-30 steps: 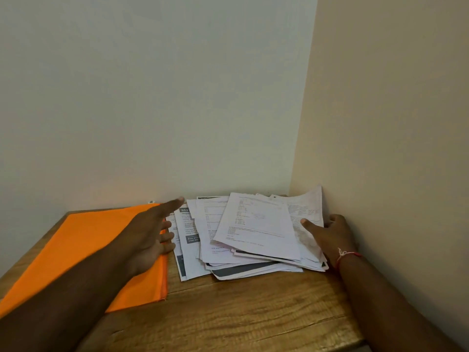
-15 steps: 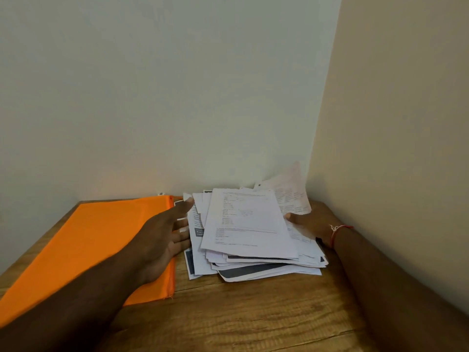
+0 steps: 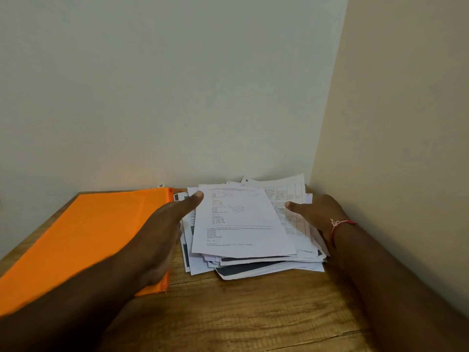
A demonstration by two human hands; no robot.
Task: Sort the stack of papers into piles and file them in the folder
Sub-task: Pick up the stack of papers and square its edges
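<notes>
A loose stack of printed papers point(image 3: 243, 224) lies on the wooden table point(image 3: 253, 313) in the corner of two walls. An orange folder point(image 3: 83, 237) lies flat to the left of the stack. My left hand point(image 3: 167, 224) presses against the stack's left side, thumb on the top sheet's upper left corner. My right hand point(image 3: 317, 214), with a red thread at the wrist, holds the stack's right side, thumb on a sheet with a printed table. The fingers of both hands are hidden under or behind the sheets.
A white wall point(image 3: 177, 97) stands directly behind the papers and a beige wall point(image 3: 406, 148) close on the right. The table's front edge is below the view. A small white thing point(image 3: 161, 185) shows behind the folder's far corner.
Both hands have closed in on the two sides of the stack. The raised right-hand sheet has come down flatter onto the pile.
</notes>
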